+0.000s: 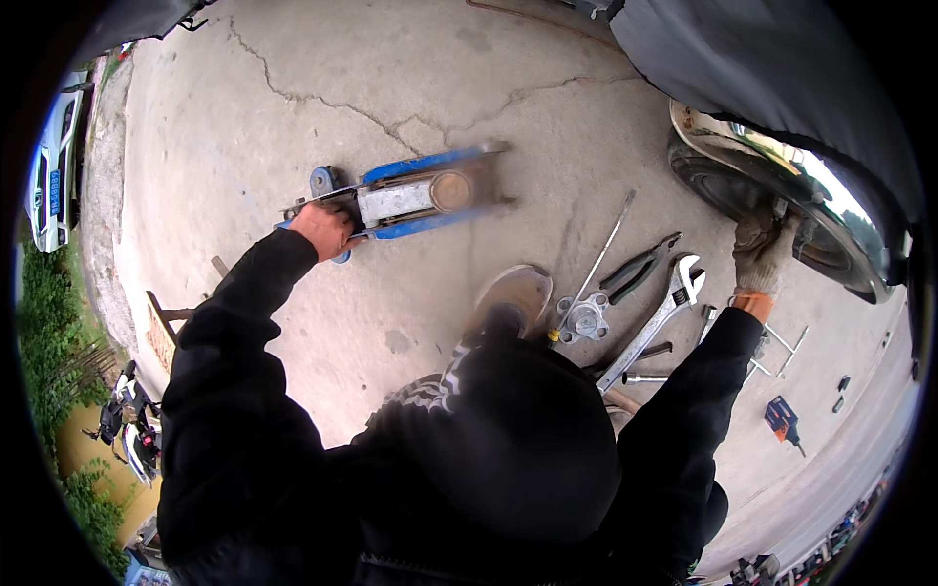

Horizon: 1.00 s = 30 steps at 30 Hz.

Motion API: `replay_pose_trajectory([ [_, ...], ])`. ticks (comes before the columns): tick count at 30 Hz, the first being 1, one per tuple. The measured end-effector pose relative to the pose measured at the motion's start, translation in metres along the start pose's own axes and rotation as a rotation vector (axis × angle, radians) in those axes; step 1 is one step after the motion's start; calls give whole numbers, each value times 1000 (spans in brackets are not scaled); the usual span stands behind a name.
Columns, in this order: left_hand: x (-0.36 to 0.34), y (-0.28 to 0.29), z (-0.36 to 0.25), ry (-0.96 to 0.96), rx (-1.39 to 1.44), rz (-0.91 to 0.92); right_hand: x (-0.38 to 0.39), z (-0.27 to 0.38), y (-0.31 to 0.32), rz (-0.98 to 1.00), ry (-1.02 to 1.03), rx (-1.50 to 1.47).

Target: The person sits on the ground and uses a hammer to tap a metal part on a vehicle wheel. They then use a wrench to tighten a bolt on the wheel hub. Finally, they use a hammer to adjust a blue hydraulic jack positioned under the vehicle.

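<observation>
A blue floor jack with a silver lifting arm and round pad [449, 192] lies on the concrete. My bare left hand [322, 230] is closed on its rear end, near the small wheels. My right hand [757, 259], in a worn knit glove, reaches to a car wheel [710, 183] under a glossy fender, its fingers curled against something I cannot make out. Beside my foot lie an adjustable wrench [660, 317], pliers [630, 276], a long screwdriver [596, 269] and a round metal hub piece [586, 317].
Right of me are a cross-shaped metal wrench [787, 352] and a cordless power tool [782, 420]. A covered vehicle body [743, 59] overhangs at upper right. At left, beyond a cracked curb, are a white car [54, 161], bushes and a scooter [132, 420].
</observation>
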State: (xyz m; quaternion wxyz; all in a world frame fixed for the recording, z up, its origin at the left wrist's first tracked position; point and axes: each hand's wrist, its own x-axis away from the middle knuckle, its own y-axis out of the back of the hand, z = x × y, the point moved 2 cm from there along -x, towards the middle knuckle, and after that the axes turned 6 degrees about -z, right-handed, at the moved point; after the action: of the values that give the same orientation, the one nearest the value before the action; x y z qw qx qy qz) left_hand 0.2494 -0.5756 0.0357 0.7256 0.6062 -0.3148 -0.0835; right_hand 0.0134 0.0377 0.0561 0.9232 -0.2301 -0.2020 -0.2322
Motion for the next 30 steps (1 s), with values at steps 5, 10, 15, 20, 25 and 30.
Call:
replay_pose_trajectory([
  [5,-31,103,-23,288,461,-393,-8,16,36,174,-166,100],
  [10,-220,172,-32,370,2203,-445,-8,12,24,325,-267,-37],
  [15,-371,173,5,267,2670,-955,-16,8,28,164,-145,69],
  [20,-373,170,7,498,2617,-938,-13,11,31,53,-47,238],
  [25,-388,169,10,203,2652,-893,-20,24,50,260,161,600],
  [30,-383,155,31,337,2452,-1023,-9,48,20,206,-40,638],
])
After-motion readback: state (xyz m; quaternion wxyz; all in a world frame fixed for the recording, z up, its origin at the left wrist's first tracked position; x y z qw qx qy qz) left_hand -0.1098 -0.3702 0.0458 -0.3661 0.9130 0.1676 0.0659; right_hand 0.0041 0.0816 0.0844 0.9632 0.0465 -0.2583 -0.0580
